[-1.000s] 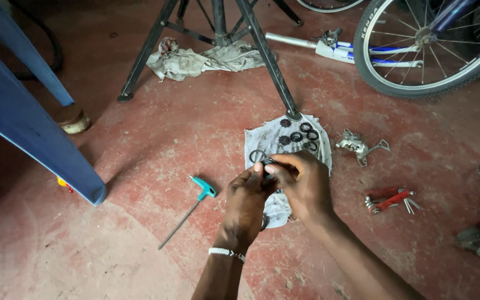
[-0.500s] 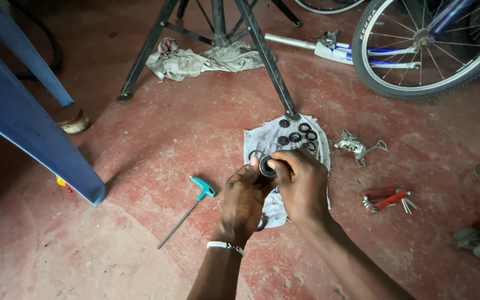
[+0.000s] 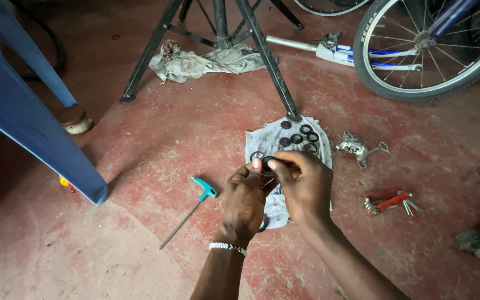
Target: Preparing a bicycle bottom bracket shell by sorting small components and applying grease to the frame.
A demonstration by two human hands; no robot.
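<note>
Both hands above white rag (image 3: 270, 139) on floor. Left hand (image 3: 245, 197) and right hand (image 3: 304, 186) fingers pinch small dark ring (image 3: 266, 165) between them, apparently fitting or checking it. More rings (image 3: 301, 136) on rag; teal T-handle key (image 3: 193, 208) left of rag.

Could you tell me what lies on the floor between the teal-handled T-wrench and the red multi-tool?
In the head view, the white cloth with the hands over it, left hand and right hand, lies between the T-wrench and the multi-tool.
</note>
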